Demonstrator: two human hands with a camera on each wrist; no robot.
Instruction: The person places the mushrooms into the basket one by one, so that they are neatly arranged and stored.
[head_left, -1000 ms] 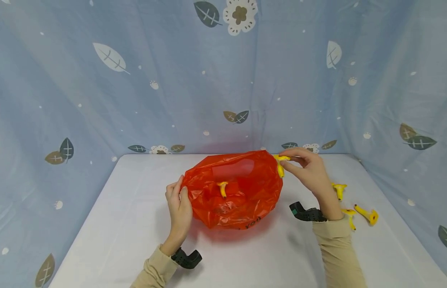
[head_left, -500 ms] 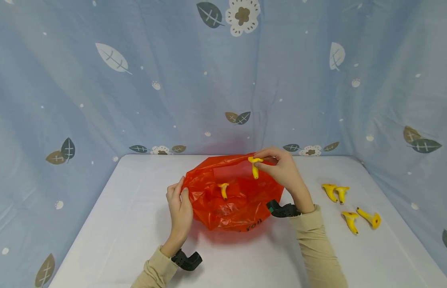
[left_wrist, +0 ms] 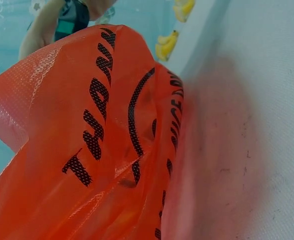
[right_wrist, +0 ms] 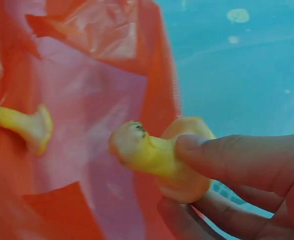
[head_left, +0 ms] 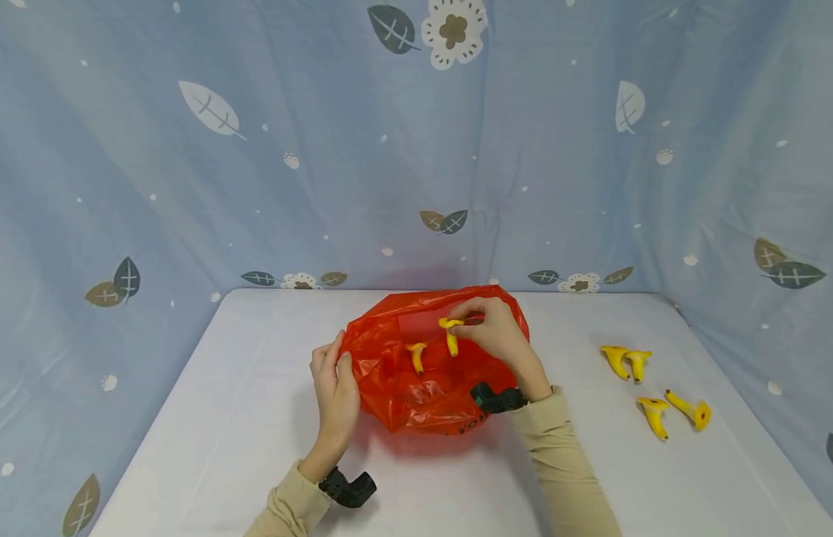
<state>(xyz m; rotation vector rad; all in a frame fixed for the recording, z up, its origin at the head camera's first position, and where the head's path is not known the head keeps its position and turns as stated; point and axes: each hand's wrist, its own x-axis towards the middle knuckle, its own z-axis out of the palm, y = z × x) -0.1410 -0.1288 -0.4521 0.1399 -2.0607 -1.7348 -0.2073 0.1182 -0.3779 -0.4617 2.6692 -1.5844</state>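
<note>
A red plastic bag (head_left: pixel 382 373) with black lettering lies with its mouth held wide on the table. My left hand (head_left: pixel 336 391) grips the bag's left rim between thumb and fingers. Over the bag's mouth, my right hand (head_left: pixel 500 335) pinches a yellow mushroom (head_left: pixel 452 343) by its cap, stem hanging down. In the right wrist view the thumb presses the cap of that mushroom (right_wrist: pixel 159 155), and its dark-tipped stem points toward the camera. Another yellow mushroom (head_left: pixel 417 358) rests inside the bag. The left wrist view shows mostly the bag's printed side (left_wrist: pixel 122 125).
On the white table (head_left: pixel 241 418), to the right, lie several more yellow mushrooms, among them a pair side by side (head_left: pixel 615 361), one nearer the front (head_left: pixel 654 416) and one lying on its side (head_left: pixel 691 409). A blue patterned curtain (head_left: pixel 309 186) hangs behind and at both sides.
My right hand has carried the mushroom leftward from beside the bag's right rim to over its mouth. The left hand keeps its grip on the rim, nearly still.
</note>
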